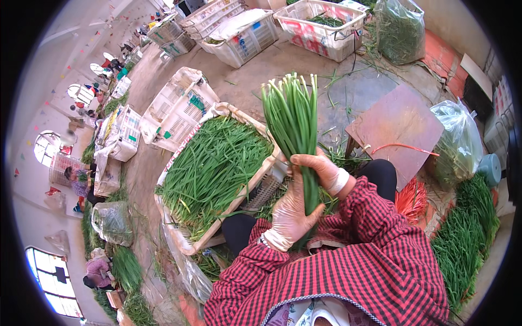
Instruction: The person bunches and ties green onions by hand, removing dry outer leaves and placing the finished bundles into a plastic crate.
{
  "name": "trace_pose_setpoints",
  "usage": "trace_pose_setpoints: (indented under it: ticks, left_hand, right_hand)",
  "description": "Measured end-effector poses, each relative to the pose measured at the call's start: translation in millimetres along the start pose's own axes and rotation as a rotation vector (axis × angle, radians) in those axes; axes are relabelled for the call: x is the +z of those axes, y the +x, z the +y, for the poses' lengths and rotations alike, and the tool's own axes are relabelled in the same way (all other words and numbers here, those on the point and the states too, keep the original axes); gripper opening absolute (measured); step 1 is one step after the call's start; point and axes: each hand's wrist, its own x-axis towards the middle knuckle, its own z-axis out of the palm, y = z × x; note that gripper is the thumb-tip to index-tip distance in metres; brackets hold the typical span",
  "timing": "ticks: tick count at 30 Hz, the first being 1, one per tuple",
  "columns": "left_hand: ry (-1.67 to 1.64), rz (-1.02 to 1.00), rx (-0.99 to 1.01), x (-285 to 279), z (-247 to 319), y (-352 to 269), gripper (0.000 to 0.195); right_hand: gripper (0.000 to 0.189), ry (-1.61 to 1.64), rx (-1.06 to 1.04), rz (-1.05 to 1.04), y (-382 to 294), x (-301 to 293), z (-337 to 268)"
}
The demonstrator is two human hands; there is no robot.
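A bundle of long green stalks with pale cut ends, like garlic chives or garlic shoots, stands upright in both my gloved hands. My left hand wraps the lower part, its thumb against the stalks. Higher up, my right hand grips the bundle from the right. Both wear thin translucent gloves. Just left of the bundle, a pale plastic crate is filled with green leafy stalks. Right of my hands is a square board bearing a red strip.
Red plastic ties lie beside my right knee. Green stalks are heaped at far right, near a filled clear bag. An empty-looking crate stands beyond the full one. More crates line the back; other people sit far left.
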Motion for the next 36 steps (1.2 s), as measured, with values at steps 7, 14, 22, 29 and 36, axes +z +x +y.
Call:
trace_pose_setpoints:
  ticks: [7,14,22,29,36]
  left_hand:
    - [-1.024,-0.035,-0.420,-50.5,-47.7,8.2,0.049]
    - [-1.280,0.327,-0.187,-81.5,-58.4,47.4,0.100]
    - [-0.705,0.535,-0.015,-106.6,-57.5,53.9,0.019]
    - [-0.511,0.831,0.149,-100.5,-59.1,46.8,0.016]
    - [-0.616,1.049,-0.211,-146.3,-127.9,22.9,0.030]
  right_hand:
    - [0.042,-0.152,0.180,-0.122,-36.1,-37.7,-60.5]
    - [0.048,-0.251,0.333,-0.389,-42.6,-26.8,-28.8]
    - [0.056,-0.346,0.322,-0.329,-50.7,-5.0,-11.5]
    - [0.061,-0.365,0.271,-0.257,-53.7,9.8,-8.4]
    - [0.060,-0.380,0.354,-0.327,-64.9,5.5,-14.0]
